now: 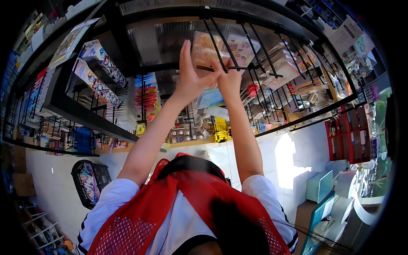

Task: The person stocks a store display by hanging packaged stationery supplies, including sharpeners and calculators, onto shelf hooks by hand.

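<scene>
In front of the display rack my left hand [190,78] is raised, its fingers straight along the left side of a clear plastic package [207,43] with pink and yellow contents. Its thumb points across towards my right hand [230,78]. The right fingers are bent at the lower part of that package, close to the tip of a black metal display hook [220,41]; the hook partly hides the grip. To the right, behind the hooks, is a second clear package [244,47] with small printed figures. A light blue package [210,97] shows below my hands.
Black rack bars [92,116] frame the lower left, and more hooks [288,54] jut out at right. Boxes with cartoon prints [98,86] hang at left. A black basket [84,185] with goods stands on the floor. Yellow items [221,129] sit low on the shelf.
</scene>
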Demonstrator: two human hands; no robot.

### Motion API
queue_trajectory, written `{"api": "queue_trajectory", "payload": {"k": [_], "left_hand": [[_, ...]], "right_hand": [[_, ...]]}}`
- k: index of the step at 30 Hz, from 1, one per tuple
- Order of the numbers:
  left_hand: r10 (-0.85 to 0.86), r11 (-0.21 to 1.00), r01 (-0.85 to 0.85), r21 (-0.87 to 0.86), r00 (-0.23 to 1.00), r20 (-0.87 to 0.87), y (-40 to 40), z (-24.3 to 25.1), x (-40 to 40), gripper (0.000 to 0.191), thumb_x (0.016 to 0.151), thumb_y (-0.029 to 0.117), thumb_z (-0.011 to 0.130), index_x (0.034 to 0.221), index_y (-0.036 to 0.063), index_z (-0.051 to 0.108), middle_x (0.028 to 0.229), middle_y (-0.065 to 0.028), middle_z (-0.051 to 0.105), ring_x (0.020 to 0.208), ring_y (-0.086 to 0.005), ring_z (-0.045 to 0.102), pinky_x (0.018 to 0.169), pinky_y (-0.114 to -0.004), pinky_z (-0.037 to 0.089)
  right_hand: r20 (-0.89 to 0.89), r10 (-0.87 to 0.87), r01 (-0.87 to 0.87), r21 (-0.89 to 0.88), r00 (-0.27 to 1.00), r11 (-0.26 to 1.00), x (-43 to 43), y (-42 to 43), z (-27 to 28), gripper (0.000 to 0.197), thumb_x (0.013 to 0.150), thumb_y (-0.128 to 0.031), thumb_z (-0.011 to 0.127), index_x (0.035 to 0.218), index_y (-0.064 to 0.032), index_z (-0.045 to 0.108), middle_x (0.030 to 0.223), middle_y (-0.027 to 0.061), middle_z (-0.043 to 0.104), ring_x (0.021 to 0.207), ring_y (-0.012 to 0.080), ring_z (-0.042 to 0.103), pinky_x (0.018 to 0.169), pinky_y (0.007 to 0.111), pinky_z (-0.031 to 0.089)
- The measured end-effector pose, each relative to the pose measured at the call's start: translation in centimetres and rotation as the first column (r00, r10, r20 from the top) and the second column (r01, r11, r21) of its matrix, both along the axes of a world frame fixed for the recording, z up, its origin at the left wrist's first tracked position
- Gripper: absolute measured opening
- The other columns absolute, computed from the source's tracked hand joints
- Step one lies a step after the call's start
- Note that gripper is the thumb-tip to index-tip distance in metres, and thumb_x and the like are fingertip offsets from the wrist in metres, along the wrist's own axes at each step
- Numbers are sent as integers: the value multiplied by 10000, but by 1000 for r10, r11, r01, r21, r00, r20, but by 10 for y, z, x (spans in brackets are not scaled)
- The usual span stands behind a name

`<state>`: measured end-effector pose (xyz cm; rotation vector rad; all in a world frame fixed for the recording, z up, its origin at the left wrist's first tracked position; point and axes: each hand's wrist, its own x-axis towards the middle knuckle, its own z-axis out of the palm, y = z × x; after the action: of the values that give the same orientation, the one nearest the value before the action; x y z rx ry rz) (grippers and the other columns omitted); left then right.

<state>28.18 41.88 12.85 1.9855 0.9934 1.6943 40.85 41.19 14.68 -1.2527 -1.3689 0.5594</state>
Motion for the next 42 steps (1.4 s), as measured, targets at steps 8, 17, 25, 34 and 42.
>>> {"api": "queue_trajectory", "payload": {"k": [8,17,25,34,42], "left_hand": [[-332,902,412,-125,851,407,75,-16,1,734,743,274,696,1284,13,273,1195,-108,430,1072,-171,449,882,-276,390],[-404,679,714,-172,558,725,36,18,-5,499,899,413,384,1236,44,381,1171,-84,489,1085,-183,470,921,-309,369],[-269,735,548,-399,776,570,59,13,-13,376,860,197,537,1176,14,447,1104,-70,545,963,-162,559,798,-282,485],[260,964,-262,-38,909,325,22,3,0,361,844,131,536,1159,-10,430,1106,-114,521,1027,-192,496,913,-312,372],[59,935,121,334,874,-482,-89,-54,103,303,680,93,599,966,63,501,941,-95,541,841,-260,540,746,-378,421]], "right_hand": [[135,-187,106,459,973,882,-2,30,-16,350,734,-91,652,981,45,444,1071,186,370,940,321,409,796,336,373],[-152,328,-295,204,932,933,12,22,-18,169,827,-134,536,877,3,450,686,117,479,615,217,455,586,309,387],[-208,436,-407,167,876,898,35,11,-18,273,803,-102,563,1040,1,475,911,130,523,827,216,524,742,296,415],[-353,-334,478,498,874,724,231,-39,-34,424,725,-22,561,1106,3,378,1127,125,394,1021,206,401,898,333,311],[-370,-55,133,188,927,973,462,5,-37,604,720,-146,664,1219,-1,354,1163,115,447,1032,186,452,895,294,333]]}}
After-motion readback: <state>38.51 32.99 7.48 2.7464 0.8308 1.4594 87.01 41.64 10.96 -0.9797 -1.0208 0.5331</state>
